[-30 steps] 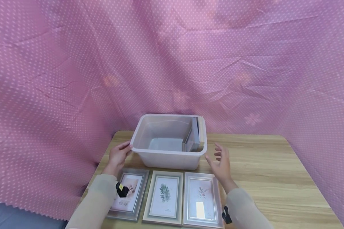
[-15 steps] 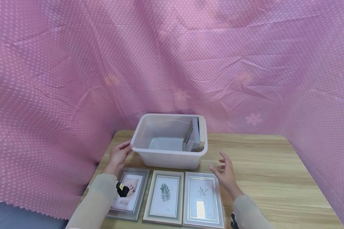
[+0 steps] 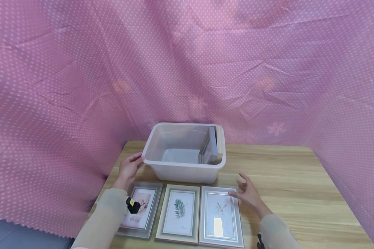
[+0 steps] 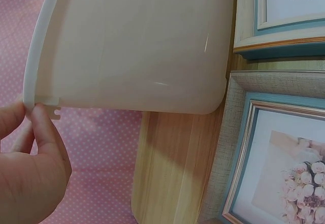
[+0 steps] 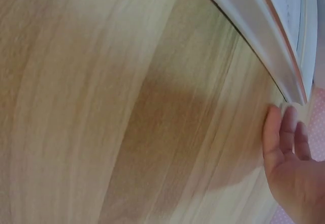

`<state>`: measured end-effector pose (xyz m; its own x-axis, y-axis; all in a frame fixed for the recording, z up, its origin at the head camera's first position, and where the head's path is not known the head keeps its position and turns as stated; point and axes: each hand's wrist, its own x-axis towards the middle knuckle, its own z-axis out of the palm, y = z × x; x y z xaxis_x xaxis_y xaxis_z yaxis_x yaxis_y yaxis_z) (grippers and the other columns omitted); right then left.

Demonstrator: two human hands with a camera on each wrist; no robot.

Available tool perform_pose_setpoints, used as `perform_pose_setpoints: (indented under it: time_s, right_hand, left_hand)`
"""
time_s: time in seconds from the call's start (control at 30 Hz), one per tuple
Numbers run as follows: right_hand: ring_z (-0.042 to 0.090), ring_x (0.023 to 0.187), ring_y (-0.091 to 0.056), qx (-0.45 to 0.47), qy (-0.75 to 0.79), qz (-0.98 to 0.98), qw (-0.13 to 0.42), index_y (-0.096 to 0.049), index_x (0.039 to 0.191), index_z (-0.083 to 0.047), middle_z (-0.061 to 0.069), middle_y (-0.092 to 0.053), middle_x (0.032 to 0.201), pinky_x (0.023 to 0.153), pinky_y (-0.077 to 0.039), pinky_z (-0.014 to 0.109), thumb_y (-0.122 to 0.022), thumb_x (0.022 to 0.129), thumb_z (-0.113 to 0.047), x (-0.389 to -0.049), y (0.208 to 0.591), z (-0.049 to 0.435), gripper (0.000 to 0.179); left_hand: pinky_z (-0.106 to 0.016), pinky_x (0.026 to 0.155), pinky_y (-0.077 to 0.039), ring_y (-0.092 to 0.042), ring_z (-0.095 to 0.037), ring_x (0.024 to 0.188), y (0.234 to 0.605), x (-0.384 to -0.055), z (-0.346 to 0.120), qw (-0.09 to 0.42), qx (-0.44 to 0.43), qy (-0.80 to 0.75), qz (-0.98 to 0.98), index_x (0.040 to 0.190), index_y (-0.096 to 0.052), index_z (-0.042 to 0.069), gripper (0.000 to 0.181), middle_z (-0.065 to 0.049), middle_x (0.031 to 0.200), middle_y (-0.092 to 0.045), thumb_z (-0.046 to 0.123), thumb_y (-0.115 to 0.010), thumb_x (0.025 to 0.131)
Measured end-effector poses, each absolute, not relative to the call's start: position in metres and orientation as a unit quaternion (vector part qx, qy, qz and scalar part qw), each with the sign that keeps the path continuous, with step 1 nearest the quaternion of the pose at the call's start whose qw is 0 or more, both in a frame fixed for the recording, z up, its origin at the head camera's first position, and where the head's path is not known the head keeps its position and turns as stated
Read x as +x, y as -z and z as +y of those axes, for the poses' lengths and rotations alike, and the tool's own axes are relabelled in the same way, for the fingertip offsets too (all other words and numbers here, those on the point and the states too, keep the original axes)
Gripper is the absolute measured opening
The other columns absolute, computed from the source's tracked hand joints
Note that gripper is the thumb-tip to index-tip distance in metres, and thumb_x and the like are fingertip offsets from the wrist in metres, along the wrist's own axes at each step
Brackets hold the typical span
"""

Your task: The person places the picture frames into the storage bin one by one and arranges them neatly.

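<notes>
My left hand [image 3: 127, 172] pinches the rim of a whitish plastic bin [image 3: 184, 173] at its front left corner; the left wrist view shows thumb and fingers [image 4: 46, 132] on that rim. Inside the bin, a grey picture frame [image 3: 210, 150] and a pale wood-coloured one [image 3: 219, 140] lean at the right wall. My right hand [image 3: 250, 196] is at the top right corner of a silvery picture frame [image 3: 221, 214] with a leaf-sprig print. Its thumb overlaps that corner, and the fingers are loosely bent, holding nothing. In the right wrist view the fingers [image 5: 272, 132] are right by the frame's corner.
Left of the silvery frame lie a cream picture frame [image 3: 178, 214] with a green leaf print and a grey frame [image 3: 144, 221] with a flower print, partly behind my left forearm. All lie on a wooden table [image 3: 299, 193]. Pink dotted cloth [image 3: 187, 69] hangs behind.
My right hand has moved from beside the bin's front right corner down and toward me, to the silvery picture frame's corner. My left hand stays on the bin rim.
</notes>
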<state>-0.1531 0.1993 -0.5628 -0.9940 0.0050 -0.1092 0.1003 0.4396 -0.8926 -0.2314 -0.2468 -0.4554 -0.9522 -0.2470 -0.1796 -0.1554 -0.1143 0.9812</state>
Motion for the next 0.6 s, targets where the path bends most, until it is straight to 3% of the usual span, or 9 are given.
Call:
perform_pose_setpoints:
  time_s: [0.1, 0.2, 0.3, 0.37, 0.47, 0.6]
  right_hand:
    - [0.045, 0.118, -0.047, 0.033, 0.513, 0.854, 0.079, -0.023, 0.148, -0.007, 0.031, -0.044, 0.134, 0.094, -0.046, 0.054, -0.085, 0.072, -0.030, -0.151, 0.563, 0.200, 0.101]
    - [0.046, 0.121, -0.044, 0.046, 0.519, 0.846, 0.110, -0.023, 0.149, -0.009, 0.028, -0.043, 0.137, 0.081, -0.055, 0.048, -0.086, 0.071, -0.028, -0.150, 0.563, 0.200, 0.101]
    - [0.045, 0.111, -0.051, 0.055, 0.530, 0.837, 0.123, -0.026, 0.148, -0.008, 0.029, -0.047, 0.131, 0.063, -0.059, 0.041, -0.086, 0.070, -0.025, -0.148, 0.564, 0.199, 0.100]
    - [0.039, 0.099, -0.058, 0.062, 0.532, 0.836, 0.121, -0.029, 0.147, -0.007, 0.028, -0.051, 0.125, 0.057, -0.058, 0.039, -0.088, 0.068, -0.025, -0.146, 0.565, 0.199, 0.099]
    - [0.030, 0.084, -0.062, 0.065, 0.528, 0.839, 0.115, -0.035, 0.143, -0.003, 0.026, -0.056, 0.118, 0.053, -0.058, 0.039, -0.089, 0.066, -0.024, -0.144, 0.567, 0.199, 0.096]
    - [0.024, 0.078, -0.063, 0.065, 0.506, 0.852, 0.114, -0.042, 0.138, 0.001, 0.021, -0.059, 0.112, 0.052, -0.058, 0.038, -0.088, 0.066, -0.025, -0.142, 0.568, 0.199, 0.090]
  left_hand:
    - [-0.019, 0.085, -0.052, -0.061, -0.010, 0.091, 0.455, -0.231, -0.247, 0.033, 0.149, 0.731, -0.665, 0.131, -0.049, -0.010, 0.042, -0.019, 0.122, -0.052, -0.004, -0.060, 0.091]
    - [-0.019, 0.085, -0.052, -0.060, -0.009, 0.091, 0.456, -0.231, -0.247, 0.031, 0.151, 0.728, -0.669, 0.131, -0.050, -0.009, 0.041, -0.019, 0.124, -0.051, -0.004, -0.059, 0.092]
    - [-0.019, 0.086, -0.051, -0.060, -0.008, 0.092, 0.455, -0.231, -0.247, 0.031, 0.151, 0.725, -0.671, 0.131, -0.050, -0.009, 0.041, -0.020, 0.124, -0.051, -0.004, -0.059, 0.092]
    - [-0.019, 0.085, -0.052, -0.060, -0.009, 0.092, 0.455, -0.231, -0.247, 0.033, 0.151, 0.726, -0.670, 0.131, -0.050, -0.010, 0.041, -0.019, 0.123, -0.052, -0.005, -0.059, 0.091]
    - [-0.019, 0.084, -0.052, -0.061, -0.009, 0.092, 0.455, -0.231, -0.247, 0.036, 0.148, 0.732, -0.664, 0.131, -0.049, -0.011, 0.042, -0.016, 0.117, -0.054, -0.005, -0.059, 0.091]
    - [-0.019, 0.084, -0.052, -0.061, -0.009, 0.091, 0.455, -0.232, -0.247, 0.037, 0.146, 0.737, -0.659, 0.131, -0.048, -0.012, 0.043, -0.011, 0.111, -0.057, -0.006, -0.060, 0.091]
